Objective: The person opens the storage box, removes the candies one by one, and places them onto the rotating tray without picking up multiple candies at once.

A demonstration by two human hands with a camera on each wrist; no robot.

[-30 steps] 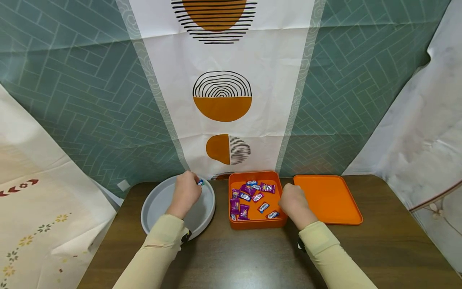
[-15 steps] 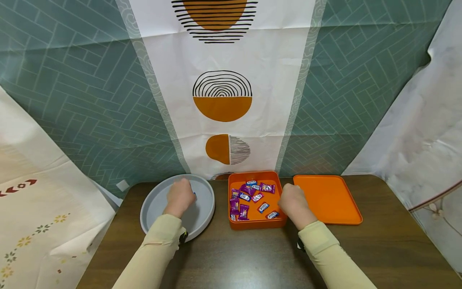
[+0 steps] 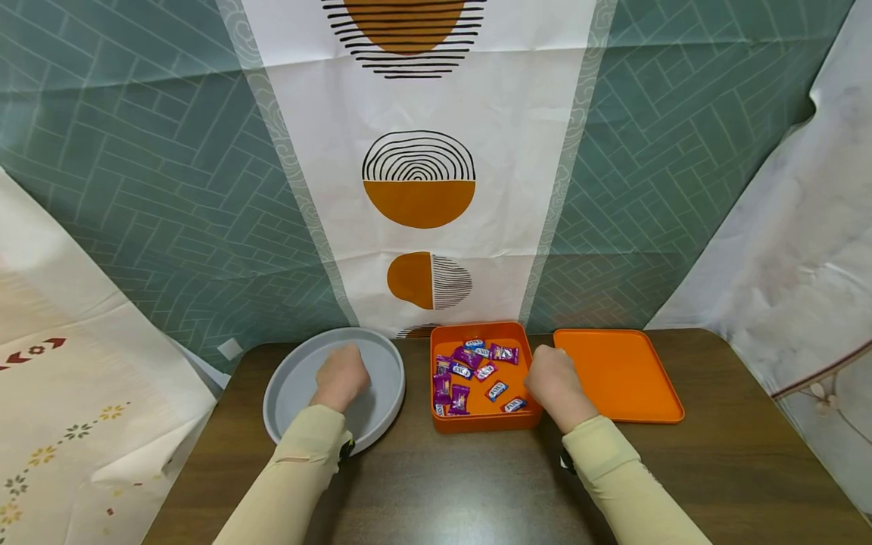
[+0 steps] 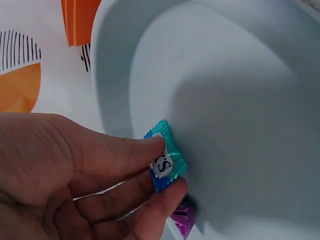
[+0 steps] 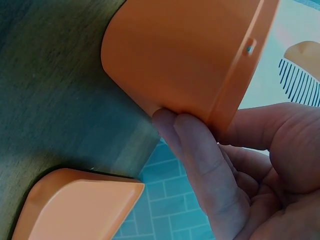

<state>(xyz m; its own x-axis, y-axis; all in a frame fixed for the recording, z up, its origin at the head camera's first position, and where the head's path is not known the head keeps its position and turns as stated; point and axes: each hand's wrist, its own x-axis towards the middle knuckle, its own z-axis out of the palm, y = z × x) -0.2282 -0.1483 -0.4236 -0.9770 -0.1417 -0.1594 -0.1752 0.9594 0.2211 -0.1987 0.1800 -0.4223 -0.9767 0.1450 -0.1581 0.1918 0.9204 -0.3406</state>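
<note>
Over the round grey tray [image 3: 384, 378], my left hand [image 3: 341, 376] pinches a small teal-and-blue wrapped candy [image 4: 172, 150] between thumb and fingers; the candy is hidden in the head view. Just below those fingers, a purple wrapped candy [image 4: 184, 221] shows partly in the left wrist view. My right hand [image 3: 555, 378] grips the right wall of the orange box [image 3: 480, 425], thumb on one side and fingers against the outside. Inside that box lie several purple candies [image 3: 459, 399] and several small candies with white lettering, such as a blue one [image 3: 496, 390].
A flat orange lid or tray [image 3: 620, 378] lies to the right of the box, near the back of the dark wooden table [image 3: 450, 484]. Behind the table hangs a patterned cloth [image 3: 422, 98]. A pale cloth [image 3: 82, 363] drapes at the left.
My left hand has moved left and slightly toward me over the grey tray, and its candy has gone out of sight in the head view. The right hand stays on the box.
</note>
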